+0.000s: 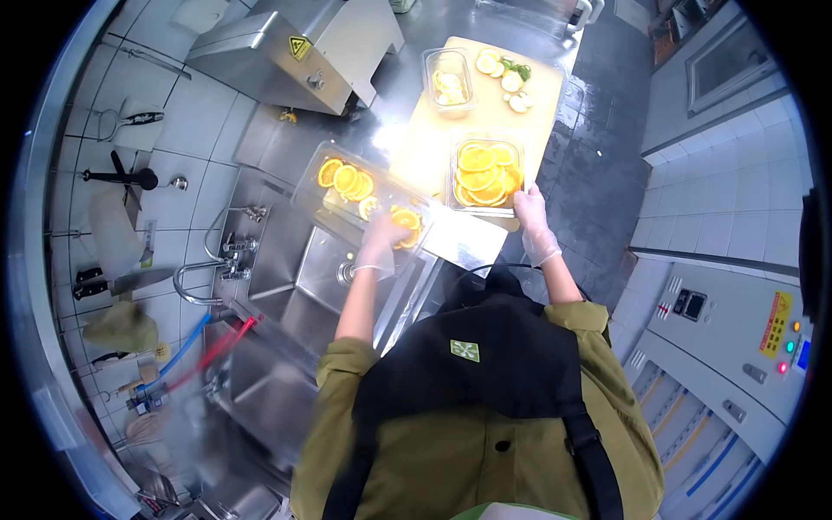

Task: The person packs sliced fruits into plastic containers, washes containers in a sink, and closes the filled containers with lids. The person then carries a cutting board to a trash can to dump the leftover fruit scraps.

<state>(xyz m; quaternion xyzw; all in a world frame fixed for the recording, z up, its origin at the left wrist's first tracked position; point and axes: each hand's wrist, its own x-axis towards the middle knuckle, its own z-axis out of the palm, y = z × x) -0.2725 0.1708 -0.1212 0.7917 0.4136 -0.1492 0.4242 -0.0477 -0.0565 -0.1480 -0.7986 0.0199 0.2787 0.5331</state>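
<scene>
My left hand, in a clear glove, reaches into a long clear tray at the edge of the sink. Its fingers are closed on orange slices at the tray's near end. More orange slices lie at the far end of that tray. Also gloved, my right hand grips the near right corner of a clear square container. Overlapping orange slices fill this container, which rests on a pale cutting board.
Farther up the board stand a small clear container of pale slices and some lemon pieces beside green pieces. A metal machine is at the upper left. The steel sink and its faucet lie left.
</scene>
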